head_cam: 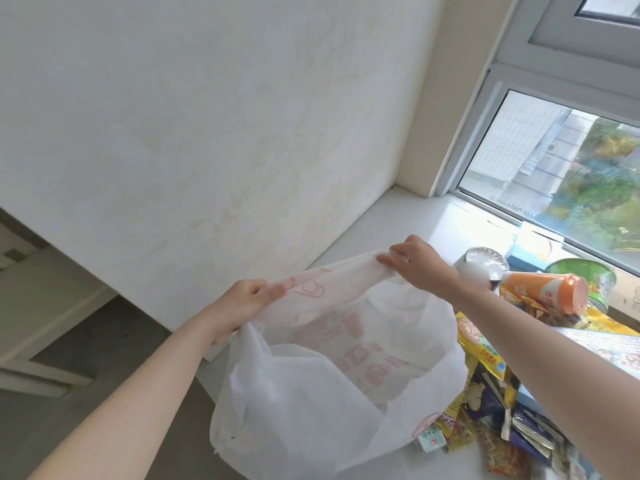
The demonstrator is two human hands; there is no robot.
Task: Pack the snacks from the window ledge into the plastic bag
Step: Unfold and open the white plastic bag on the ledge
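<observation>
At the window ledge (398,216) the white plastic bag (311,403) is held with its mouth spread wide, the left grip (247,299) and the right grip (415,265) each pinching its far rim with curled fingers. Snack packets (485,355), an orange-capped tube (547,292) and a green tin (581,275) lie on the ledge just right of it.

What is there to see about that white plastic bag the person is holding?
The plastic bag is thin, translucent white film, crumpled, with red printed characters. The left hand and right hand each pinch its top edge, stretching the mouth wide open. No snacks show inside. Its lower part seems to sit on the window ledge, with snack packets close by its right side.
</observation>
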